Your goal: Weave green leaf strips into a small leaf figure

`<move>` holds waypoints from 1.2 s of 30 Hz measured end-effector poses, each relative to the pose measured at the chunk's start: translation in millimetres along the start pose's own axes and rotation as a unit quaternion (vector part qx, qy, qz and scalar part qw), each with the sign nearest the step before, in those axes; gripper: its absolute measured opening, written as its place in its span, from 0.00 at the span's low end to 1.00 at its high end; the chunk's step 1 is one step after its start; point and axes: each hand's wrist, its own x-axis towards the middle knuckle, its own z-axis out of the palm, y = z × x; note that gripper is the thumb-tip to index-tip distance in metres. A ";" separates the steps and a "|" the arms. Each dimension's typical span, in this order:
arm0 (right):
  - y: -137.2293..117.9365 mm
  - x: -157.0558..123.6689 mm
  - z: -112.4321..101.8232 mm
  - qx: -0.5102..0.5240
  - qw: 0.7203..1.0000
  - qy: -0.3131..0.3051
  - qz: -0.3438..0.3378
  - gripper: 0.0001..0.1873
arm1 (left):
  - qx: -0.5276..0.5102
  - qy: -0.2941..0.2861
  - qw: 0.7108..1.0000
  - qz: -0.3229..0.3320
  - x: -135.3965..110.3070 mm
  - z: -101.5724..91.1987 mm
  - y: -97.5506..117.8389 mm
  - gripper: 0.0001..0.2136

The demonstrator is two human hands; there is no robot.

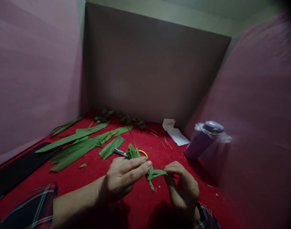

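My left hand [126,175] is closed round a bundle of green leaf strips [132,152], whose cut ends stick up above my fingers. From the lower end of that bundle a narrow leaf strip [158,172] runs to the right, where my right hand [183,184] pinches its tip between thumb and fingers. A short leaf end hangs below the fold. Just behind my left hand lie scissors with a yellow handle [144,153] and grey blades [120,152], partly hidden by the bundle. Left of the blades is a cut piece of leaf [112,147].
Long green leaves [88,148] spread over the red cloth [88,184] at the left, beside a dark flat board [19,168]. Darker leafy sprigs [128,120] lie at the back. Thin sticks [163,144], white papers [177,136] and a purple tumbler [199,144] with clear plastic stand right.
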 end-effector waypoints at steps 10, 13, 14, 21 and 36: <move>8.2 5.5 -0.1 -0.109 0.992 -0.062 0.031 0.18 | -0.229 -0.082 0.932 -0.268 6.2 13.8 0.3 0.07; 7.8 7.4 0.2 -0.120 0.989 -0.085 0.019 0.13 | -0.332 -0.111 0.839 -0.416 7.2 16.7 1.9 0.05; 7.0 8.1 0.5 -0.117 0.988 -0.093 0.025 0.11 | -0.367 -0.117 0.798 -0.463 8.3 17.0 2.6 0.06; 2.4 9.4 3.6 -0.047 0.979 -0.148 0.135 0.05 | -0.478 -0.161 0.610 -0.611 20.5 11.9 2.0 0.06; 2.6 7.5 2.9 0.037 0.951 -0.170 0.254 0.11 | -0.500 -0.155 0.579 -0.625 15.5 15.6 -1.7 0.09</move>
